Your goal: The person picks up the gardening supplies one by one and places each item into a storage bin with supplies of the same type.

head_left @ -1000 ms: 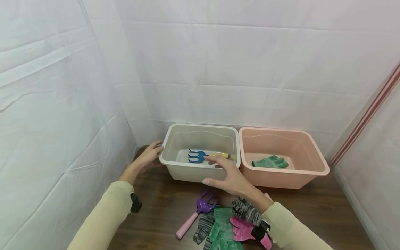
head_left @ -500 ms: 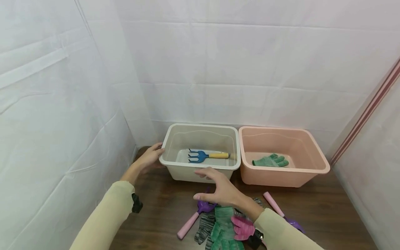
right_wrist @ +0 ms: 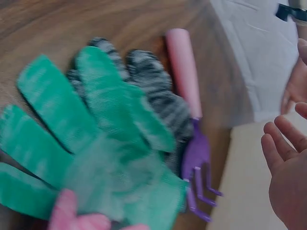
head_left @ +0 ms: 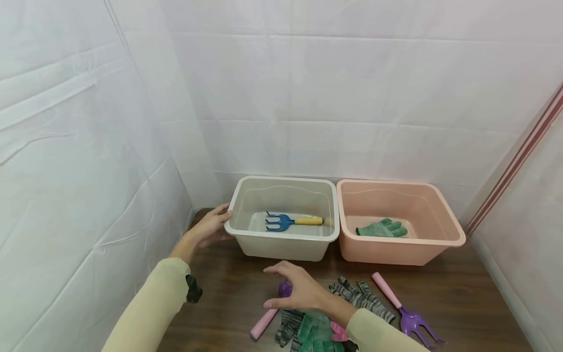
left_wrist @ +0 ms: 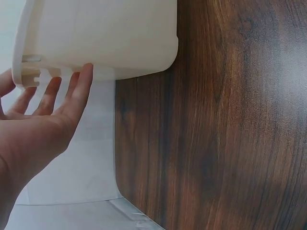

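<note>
My left hand (head_left: 208, 229) holds the left rim of a cream plastic bin (head_left: 281, 248), thumb at the rim and fingers along the outer wall (left_wrist: 79, 93). Inside that bin lies a blue hand fork with a yellow handle (head_left: 308, 221). My right hand (head_left: 303, 288) hovers with spread thumb and fingers, holding nothing, above a purple hand fork with a pink handle (head_left: 264, 324). In the right wrist view this fork (right_wrist: 182, 72) lies beside a green glove (right_wrist: 115, 110) and a grey striped glove (right_wrist: 153, 72). Part of it is hidden by the hand in the head view.
A pink bin (head_left: 391, 252) with a green glove (head_left: 381, 228) inside stands right of the cream one. Right of my forearm lie a grey striped glove (head_left: 371, 299) and a second purple fork (head_left: 411, 320). A pink glove (head_left: 337, 332) is partly covered. White cloth (head_left: 308, 98) surrounds the table.
My right hand has moved from over the cream bin down toward me, over the purple fork. The second fork and the grey glove on the right are uncovered. The left hand stays at the rim.
</note>
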A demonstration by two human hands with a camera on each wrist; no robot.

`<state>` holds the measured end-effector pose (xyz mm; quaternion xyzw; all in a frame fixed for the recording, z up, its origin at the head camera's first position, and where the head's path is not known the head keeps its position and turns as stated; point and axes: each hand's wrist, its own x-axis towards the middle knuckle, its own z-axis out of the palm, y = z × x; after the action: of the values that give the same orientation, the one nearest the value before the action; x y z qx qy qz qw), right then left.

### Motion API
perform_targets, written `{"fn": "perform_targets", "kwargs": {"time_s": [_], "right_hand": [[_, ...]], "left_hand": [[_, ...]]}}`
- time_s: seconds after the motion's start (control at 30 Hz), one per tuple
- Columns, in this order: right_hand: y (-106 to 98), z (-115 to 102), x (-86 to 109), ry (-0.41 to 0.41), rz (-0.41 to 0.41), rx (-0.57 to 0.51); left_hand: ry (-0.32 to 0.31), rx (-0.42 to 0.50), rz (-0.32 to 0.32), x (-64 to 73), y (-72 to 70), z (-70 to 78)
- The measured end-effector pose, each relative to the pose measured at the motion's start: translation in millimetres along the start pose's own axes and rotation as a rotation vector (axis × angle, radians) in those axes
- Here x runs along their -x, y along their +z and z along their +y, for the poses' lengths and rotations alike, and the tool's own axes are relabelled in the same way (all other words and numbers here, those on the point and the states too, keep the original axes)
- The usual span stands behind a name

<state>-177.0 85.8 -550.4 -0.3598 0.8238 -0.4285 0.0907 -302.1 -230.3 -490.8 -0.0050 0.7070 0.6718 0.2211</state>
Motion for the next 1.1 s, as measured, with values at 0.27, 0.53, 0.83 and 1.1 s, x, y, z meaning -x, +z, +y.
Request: {"fn": "perform_targets", "kwargs": {"time_s": [0.27, 0.53, 0.83, 1.1], "right_hand": [[26.5, 17.7, 10.2, 0.026, -0.034, 0.000], [41.2, 33.5, 10.8, 0.063, -0.084, 0.078], [52.1, 40.7, 9.5, 0.049, -0.142, 0.133], [56.5, 38.1, 5.4, 0.018, -0.173, 0.230]], "left_hand": [[0.011, 0.010, 0.021, 0.2, 1.6, -0.9], [0.019, -0.013, 0.013, 2.0, 1.7, -1.2], [0.012, -0.029, 0.024, 1.0, 2.6, -3.1], [0.010, -0.028, 0.027, 0.5, 2.9, -0.3]]}}
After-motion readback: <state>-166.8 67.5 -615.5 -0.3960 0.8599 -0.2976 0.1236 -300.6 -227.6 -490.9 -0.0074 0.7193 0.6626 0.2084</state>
